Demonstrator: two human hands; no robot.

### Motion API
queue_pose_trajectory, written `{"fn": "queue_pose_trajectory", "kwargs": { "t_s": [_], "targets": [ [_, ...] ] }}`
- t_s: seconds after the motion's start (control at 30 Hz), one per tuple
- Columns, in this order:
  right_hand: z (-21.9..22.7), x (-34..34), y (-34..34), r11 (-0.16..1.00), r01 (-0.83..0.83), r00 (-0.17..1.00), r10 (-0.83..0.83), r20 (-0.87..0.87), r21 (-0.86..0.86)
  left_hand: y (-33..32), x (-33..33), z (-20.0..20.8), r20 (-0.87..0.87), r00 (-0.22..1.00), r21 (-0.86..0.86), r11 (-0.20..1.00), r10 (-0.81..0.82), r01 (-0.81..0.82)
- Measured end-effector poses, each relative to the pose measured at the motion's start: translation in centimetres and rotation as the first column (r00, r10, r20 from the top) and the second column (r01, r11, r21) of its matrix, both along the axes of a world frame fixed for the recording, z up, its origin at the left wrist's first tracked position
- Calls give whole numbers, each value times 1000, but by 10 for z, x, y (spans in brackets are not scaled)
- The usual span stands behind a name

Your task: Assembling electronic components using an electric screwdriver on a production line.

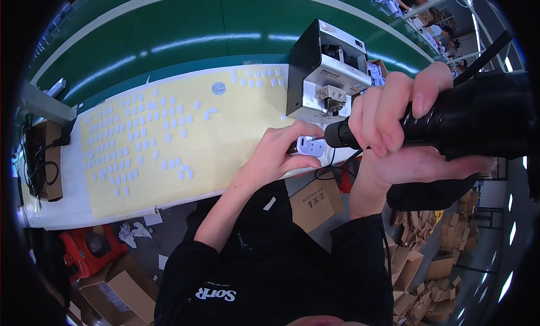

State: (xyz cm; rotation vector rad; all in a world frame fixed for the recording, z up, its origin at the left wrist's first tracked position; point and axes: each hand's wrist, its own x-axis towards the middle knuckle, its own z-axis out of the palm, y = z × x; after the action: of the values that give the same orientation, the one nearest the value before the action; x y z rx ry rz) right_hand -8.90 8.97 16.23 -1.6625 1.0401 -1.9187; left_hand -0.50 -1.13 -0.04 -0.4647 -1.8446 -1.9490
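My left hand (284,152) is closed on a small white plastic housing (310,146) with a slot and several holes in its face, held over the table's front edge. My right hand (396,123) wraps round a black electric screwdriver (439,121) lying level, its cable running up to the right. The driver's thin bit points left and reaches the housing; whether it sits in a hole I cannot tell. Just beyond my hands stands a black and silver bench machine (329,73) with a metal fixture at its front.
Rows of small white oval pieces (140,123) lie on a yellow sheet (225,152). Behind runs a green conveyor belt (247,22). Cardboard boxes (318,205) and a red stool (90,250) stand on the floor. Other people are at the far right.
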Motion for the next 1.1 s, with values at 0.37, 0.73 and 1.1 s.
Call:
{"fn": "queue_pose_trajectory", "kwargs": {
  "t_s": [0.37,0.73,1.1],
  "targets": [
    [-1,5,1,1000,3,1000,-4,-6,-25,-1,2,1,0,1000,-3,1000,-1,1],
    [-16,-13,24,813,568,822,-555,125,-127,6,-1,-3,-52,998,52,998,35,-33],
    [-77,-52,21,617,780,602,-785,149,102,8,-2,-4,44,999,89,996,-8,5]
  ]
}}
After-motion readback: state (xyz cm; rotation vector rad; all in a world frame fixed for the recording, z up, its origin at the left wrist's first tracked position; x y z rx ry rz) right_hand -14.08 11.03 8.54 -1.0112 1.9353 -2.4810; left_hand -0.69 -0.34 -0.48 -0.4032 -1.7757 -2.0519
